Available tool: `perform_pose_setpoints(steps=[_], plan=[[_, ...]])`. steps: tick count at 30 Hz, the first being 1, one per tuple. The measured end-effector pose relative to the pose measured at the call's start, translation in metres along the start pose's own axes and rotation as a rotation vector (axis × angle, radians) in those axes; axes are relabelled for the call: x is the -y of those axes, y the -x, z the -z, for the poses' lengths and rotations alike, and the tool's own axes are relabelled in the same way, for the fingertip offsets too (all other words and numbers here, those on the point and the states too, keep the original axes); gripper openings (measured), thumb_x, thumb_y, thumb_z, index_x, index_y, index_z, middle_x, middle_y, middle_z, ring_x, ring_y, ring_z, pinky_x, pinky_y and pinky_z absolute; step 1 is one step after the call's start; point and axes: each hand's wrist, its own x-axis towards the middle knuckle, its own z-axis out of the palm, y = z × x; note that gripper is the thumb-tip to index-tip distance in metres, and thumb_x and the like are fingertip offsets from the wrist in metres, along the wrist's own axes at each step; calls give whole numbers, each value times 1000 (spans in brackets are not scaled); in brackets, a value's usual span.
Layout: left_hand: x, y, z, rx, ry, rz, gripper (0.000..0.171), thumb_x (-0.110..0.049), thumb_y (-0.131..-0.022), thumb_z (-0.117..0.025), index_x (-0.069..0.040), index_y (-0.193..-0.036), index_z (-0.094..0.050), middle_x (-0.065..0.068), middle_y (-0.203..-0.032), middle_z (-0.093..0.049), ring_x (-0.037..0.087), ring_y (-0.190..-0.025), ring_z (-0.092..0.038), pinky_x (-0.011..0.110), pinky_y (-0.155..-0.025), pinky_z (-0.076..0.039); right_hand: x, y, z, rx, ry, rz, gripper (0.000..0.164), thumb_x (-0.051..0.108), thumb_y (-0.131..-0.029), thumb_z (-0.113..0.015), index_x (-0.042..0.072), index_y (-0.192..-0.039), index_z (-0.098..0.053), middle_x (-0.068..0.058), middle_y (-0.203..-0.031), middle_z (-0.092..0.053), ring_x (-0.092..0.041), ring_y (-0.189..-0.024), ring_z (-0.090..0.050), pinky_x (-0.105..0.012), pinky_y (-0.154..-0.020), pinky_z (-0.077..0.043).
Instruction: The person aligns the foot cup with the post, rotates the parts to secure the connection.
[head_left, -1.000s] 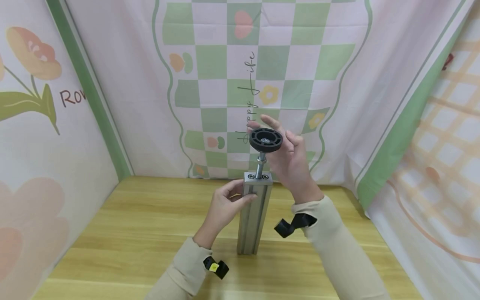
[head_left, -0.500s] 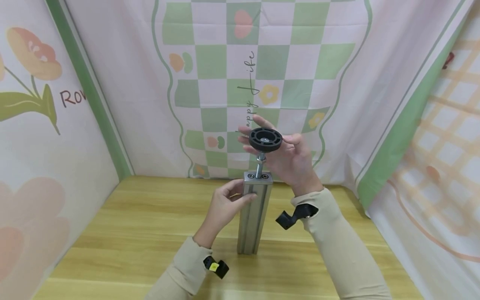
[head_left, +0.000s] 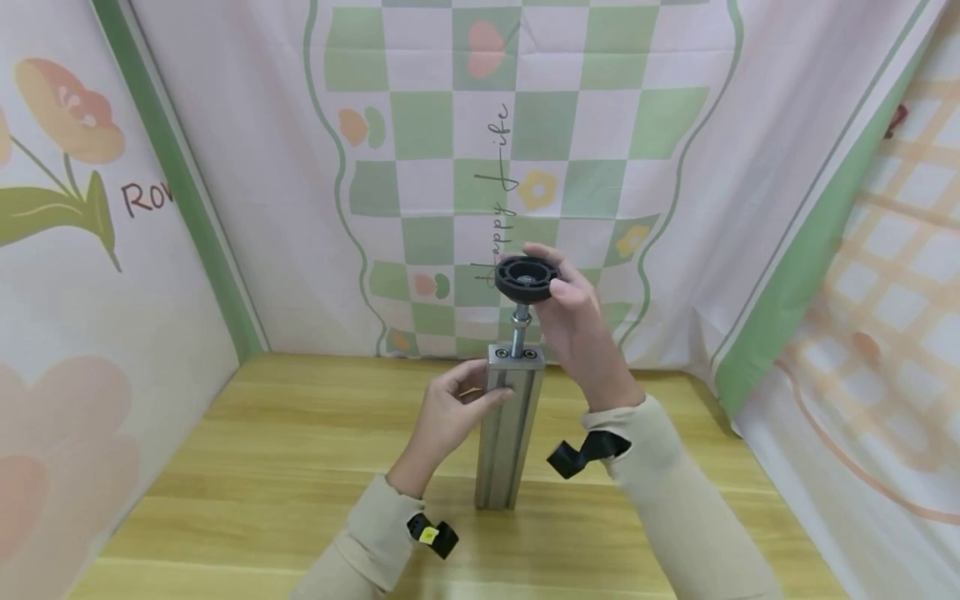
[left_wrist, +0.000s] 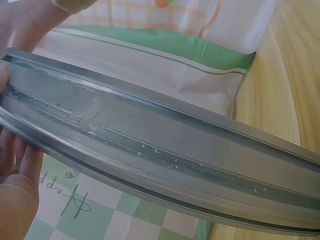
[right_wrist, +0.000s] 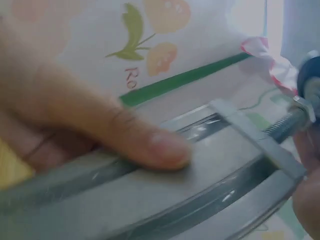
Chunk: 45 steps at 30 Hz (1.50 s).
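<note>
In the head view, a long metal bar (head_left: 504,446) is standing upright on the wooden table (head_left: 262,467), near the middle. A flat end plate (head_left: 516,356) with two small screws is sitting on top of it. A shiny rod (head_left: 519,337) is sticking up from the plate, and a nut (head_left: 521,318) is sitting around the rod. A black round foot (head_left: 517,292) is resting on the rod's top end. The left hand (head_left: 453,408) is holding the bar near its top, with its thumb lying on the front side. The right hand (head_left: 577,329) is pinching the edge of the black foot, with its thumb on the near side. A checked cloth (head_left: 427,125) is hanging behind.

In the left wrist view, the bar is stretching across from side to side. Long grooves are running down it, and tiny pale bits (left_wrist: 157,151) are lying on it. Fingers of the left hand are showing at the left edge.

In the right wrist view, things are looking blurry. The left thumb (right_wrist: 167,150) is pressing on the bar, just beside the end plate. The rod, the nut and part of the black foot are showing at the right.
</note>
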Motion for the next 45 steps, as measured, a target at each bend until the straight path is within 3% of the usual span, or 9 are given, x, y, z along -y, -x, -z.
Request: perform_pose_setpoints(steps=[6,11,16,19,24,27,32,36,45], plan=[[0,1,-1,0,5,-3,35,-8,-87,-80,0,-120,-69,13,-106,-71,22,-98,-69,33,-89,-58,-6,12,-12,-191,364,209,37,25,-93,-63,10,-126,-52,-16,-131,-52,-28,-114,-54,-28,-91,-52],[0,1,-1,10,15,-16,34,-6,-87,-79,-1,-120,-69,11,-106,-71,21,-98,-68,33,-88,-58,-7,11,-20,-251,471,326,48,36,-87,-79,10,-115,-50,-13,-125,-48,-29,-109,-51,-27,-94,-47],[0,1,-1,16,26,-24,33,-5,-88,-78,-1,-119,-69,11,-106,-71,21,-99,-68,34,-88,-58,-7,10,-23,-285,558,358,54,38,-85,-81,9,-115,-47,-8,-119,-47,-26,-103,-51,-31,-94,-42],[-1,1,-1,14,29,-21,34,-5,-87,-79,0,-119,-69,12,-106,-71,21,-99,-68,34,-88,-58,-8,11,-22,-298,570,363,64,46,-86,-78,7,-123,-45,-8,-124,-45,-28,-110,-49,-33,-99,-38],[-1,0,-1,8,26,-7,35,-5,-86,-80,1,-119,-69,15,-104,-71,23,-98,-69,34,-88,-58,-8,9,-16,-224,415,285,68,53,-93,-63,7,-137,-40,-12,-138,-43,-29,-125,-45,-32,-103,-40],[-1,0,-1,0,18,2,36,-5,-85,-81,1,-119,-69,14,-104,-71,22,-97,-68,33,-88,-58,-4,5,-10,-83,205,167,58,48,-99,-49,11,-143,-40,-14,-143,-45,-29,-128,-47,-36,-108,-38],[1,0,0,4,15,2,36,-7,-86,-80,0,-119,-69,12,-104,-71,21,-98,-68,33,-88,-58,1,-1,-1,126,-83,-41,60,49,-103,-35,13,-150,-38,-20,-149,-43,-35,-136,-44,-44,-114,-30],[1,0,0,16,31,-10,35,-9,-87,-80,-1,-119,-69,11,-105,-71,21,-98,-68,34,-88,-58,3,-5,4,186,-185,-105,62,46,-101,-37,10,-151,-39,-21,-148,-44,-36,-134,-46,-45,-113,-33],[2,-1,1,21,37,-15,34,-8,-87,-80,-2,-120,-69,11,-106,-71,22,-98,-68,35,-88,-58,4,-8,5,205,-309,-160,58,33,-96,-47,7,-148,-46,-21,-144,-50,-35,-132,-49,-43,-112,-38]])
